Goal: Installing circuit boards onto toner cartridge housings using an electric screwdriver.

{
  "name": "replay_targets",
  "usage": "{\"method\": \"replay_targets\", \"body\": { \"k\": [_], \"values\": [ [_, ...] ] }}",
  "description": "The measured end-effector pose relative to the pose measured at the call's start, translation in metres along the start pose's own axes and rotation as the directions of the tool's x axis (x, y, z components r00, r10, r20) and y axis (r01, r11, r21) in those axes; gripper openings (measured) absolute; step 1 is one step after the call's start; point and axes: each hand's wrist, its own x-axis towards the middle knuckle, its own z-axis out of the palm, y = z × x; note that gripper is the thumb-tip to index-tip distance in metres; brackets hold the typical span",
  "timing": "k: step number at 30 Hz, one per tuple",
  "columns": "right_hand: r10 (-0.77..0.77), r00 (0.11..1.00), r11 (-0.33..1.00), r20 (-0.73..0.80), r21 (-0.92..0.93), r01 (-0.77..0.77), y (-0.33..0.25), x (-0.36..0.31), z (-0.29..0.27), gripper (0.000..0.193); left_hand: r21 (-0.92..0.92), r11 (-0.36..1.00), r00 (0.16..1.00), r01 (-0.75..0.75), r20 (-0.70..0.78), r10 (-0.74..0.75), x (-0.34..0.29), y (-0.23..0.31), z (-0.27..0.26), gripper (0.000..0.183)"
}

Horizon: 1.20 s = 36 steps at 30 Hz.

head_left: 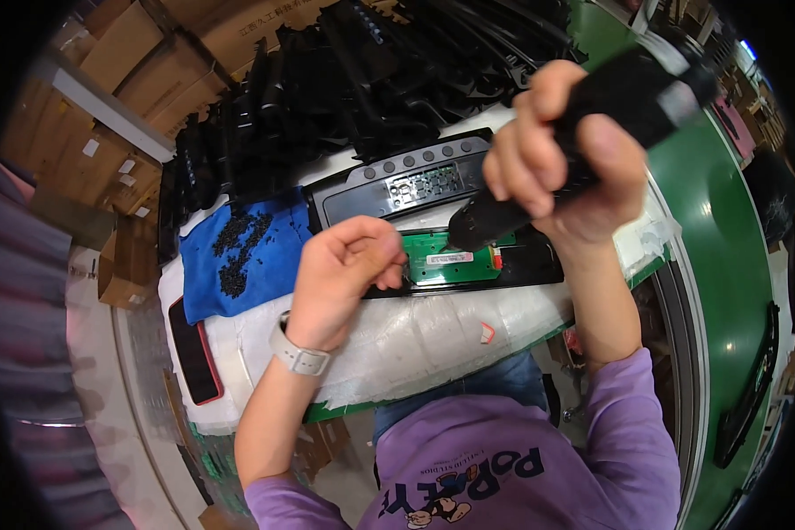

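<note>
My right hand (574, 159) is wrapped round a black electric screwdriver (495, 216), whose tip end points down over a green circuit board (424, 269). That tip is too dark to tell whether it touches the board. The board lies in a long black plastic housing (539, 261) and bears a white label. At the board's left end, my left hand (349, 261) is closed, thumb and fingertips pinched together. Whatever it holds, if anything, is too small to make out. Behind the housing lies a second black panel (353, 203) with a row of round buttons.
A blue cloth (203, 287) on the left carries a heap of small black screws (234, 252). Beside it lies a phone (194, 353) with a red edge. Many black plastic parts (327, 88) are piled along the back, before cardboard boxes (177, 97). White wrapping (415, 327) covers the worktop.
</note>
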Motion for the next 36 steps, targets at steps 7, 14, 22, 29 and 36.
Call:
{"method": "replay_targets", "body": {
  "k": [7,14,22,29,36],
  "values": [
    [-0.081,0.997,0.993,-0.012,0.086,0.082,-0.014,-0.003,-0.003,0.036,-0.050,0.999,1.000,0.016,0.017,-0.015,-0.002,-0.006,0.014,0.013],
    [-0.059,0.996,0.997,0.062,0.054,0.055,-0.006,-0.004,-0.002,0.035,-0.022,0.999,0.999,-0.027,0.024,0.027,-0.002,-0.012,0.009,0.012],
    [-0.021,0.990,0.999,-0.142,0.022,0.025,-0.002,-0.005,0.010,0.027,0.047,0.996,0.995,-0.081,-0.057,0.084,-0.006,-0.018,0.017,0.008],
    [0.043,0.908,0.996,-0.416,0.090,-0.006,-0.003,-0.003,0.013,0.023,0.104,0.976,0.973,-0.189,-0.115,0.201,-0.011,-0.015,0.023,0.008],
    [0.076,0.878,0.989,-0.472,0.149,-0.006,0.000,-0.009,0.012,0.020,0.050,0.972,0.964,-0.231,-0.126,0.235,-0.015,-0.021,0.029,0.016]
  ]
}}
